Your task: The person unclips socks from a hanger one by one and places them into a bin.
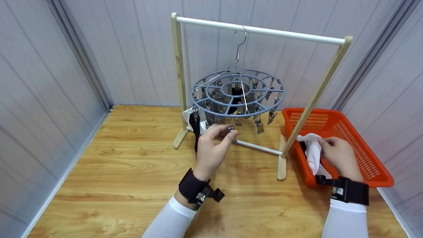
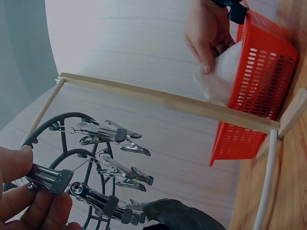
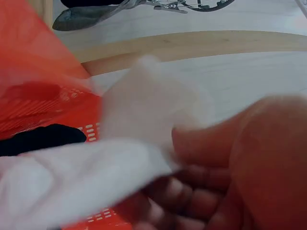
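Note:
My left hand [image 1: 211, 148] pinches a metal clip [image 2: 50, 178] between thumb and fingers, at the front rim of the round grey-blue drying hanger [image 1: 238, 114]. Nothing shows in that clip's mouth. At the right, my right hand [image 1: 340, 157] holds a white sock [image 1: 314, 153] by its upper edge, over the left side of the orange-red basket [image 1: 366, 158]. In the right wrist view the sock droops from thumb and fingers, partly blurred. Other metal clips [image 1: 260, 126] dangle from the hanger.
The hanger hooks onto the white top bar [image 1: 264, 31] of a wooden stand. Black and white pieces, including a black sock [image 1: 195, 127], hang at its left and middle. The stand's right post [image 1: 317, 96] rises between hanger and basket. Dark cloth [image 3: 43, 138] lies in the basket.

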`<state>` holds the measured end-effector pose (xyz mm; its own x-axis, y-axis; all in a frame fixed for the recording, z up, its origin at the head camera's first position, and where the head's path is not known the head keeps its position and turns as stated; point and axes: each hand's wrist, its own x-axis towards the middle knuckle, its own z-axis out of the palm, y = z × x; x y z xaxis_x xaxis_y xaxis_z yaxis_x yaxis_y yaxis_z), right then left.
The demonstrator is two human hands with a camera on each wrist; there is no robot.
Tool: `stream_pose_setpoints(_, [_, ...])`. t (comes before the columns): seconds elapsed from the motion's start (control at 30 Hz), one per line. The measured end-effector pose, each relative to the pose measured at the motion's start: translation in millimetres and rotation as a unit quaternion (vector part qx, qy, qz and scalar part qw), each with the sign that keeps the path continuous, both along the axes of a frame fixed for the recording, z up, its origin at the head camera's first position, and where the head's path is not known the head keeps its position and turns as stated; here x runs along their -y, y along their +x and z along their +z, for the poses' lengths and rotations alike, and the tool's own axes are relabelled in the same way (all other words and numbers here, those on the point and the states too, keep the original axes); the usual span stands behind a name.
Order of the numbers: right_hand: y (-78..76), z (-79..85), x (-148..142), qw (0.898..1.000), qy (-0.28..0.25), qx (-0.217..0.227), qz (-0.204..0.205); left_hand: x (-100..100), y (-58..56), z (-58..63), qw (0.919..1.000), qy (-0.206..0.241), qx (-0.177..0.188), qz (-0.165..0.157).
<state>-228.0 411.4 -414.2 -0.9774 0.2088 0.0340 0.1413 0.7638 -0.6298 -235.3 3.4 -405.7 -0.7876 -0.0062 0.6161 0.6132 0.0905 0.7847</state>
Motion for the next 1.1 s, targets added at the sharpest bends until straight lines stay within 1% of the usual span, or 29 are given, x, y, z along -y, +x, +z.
stream_pose_setpoints(0.13, [3.3, 3.7, -3.5, 0.999, 0.003, 0.036, -0.026, -0.1, 0.7, 0.0, 1.0000, 0.002, -0.003, -0.004])
stream_pose_setpoints(0.23, [5.2, 6.6, -4.6, 0.998, 0.015, 0.048, -0.041, -0.1, 0.7, -0.2, 1.0000, 0.004, -0.002, -0.004])
stream_pose_setpoints(0.33, [5.9, 8.4, -3.1, 0.997, 0.017, 0.042, -0.057, 0.1, 0.6, 0.0, 1.0000, 0.004, 0.000, -0.004])
stream_pose_setpoints(0.43, [5.8, 8.3, 0.8, 0.997, 0.015, 0.023, -0.066, 0.0, 0.5, -0.4, 1.0000, 0.004, -0.001, -0.003])
stream_pose_setpoints(0.63, [5.1, 6.4, 9.1, 0.998, 0.021, -0.024, -0.049, -0.3, 1.0, -0.3, 1.0000, 0.006, 0.000, -0.006])
stream_pose_setpoints(0.73, [4.2, 5.9, 13.0, 0.999, 0.005, -0.032, -0.033, -0.3, 0.8, -0.1, 1.0000, 0.006, 0.002, -0.007])
stream_pose_setpoints(0.87, [2.4, 5.0, 18.1, 1.000, -0.023, -0.020, -0.005, 0.0, 0.0, -0.4, 1.0000, 0.002, 0.001, -0.006])
stream_pose_setpoints(1.0, [1.0, 5.1, 18.2, 1.000, -0.025, -0.008, 0.010, -0.1, -0.3, -0.1, 1.0000, 0.003, -0.003, -0.005])
stream_pose_setpoints(1.1, [0.4, 5.4, 14.8, 1.000, -0.012, 0.004, 0.014, -0.3, -0.6, 0.0, 1.0000, 0.004, -0.004, -0.004])
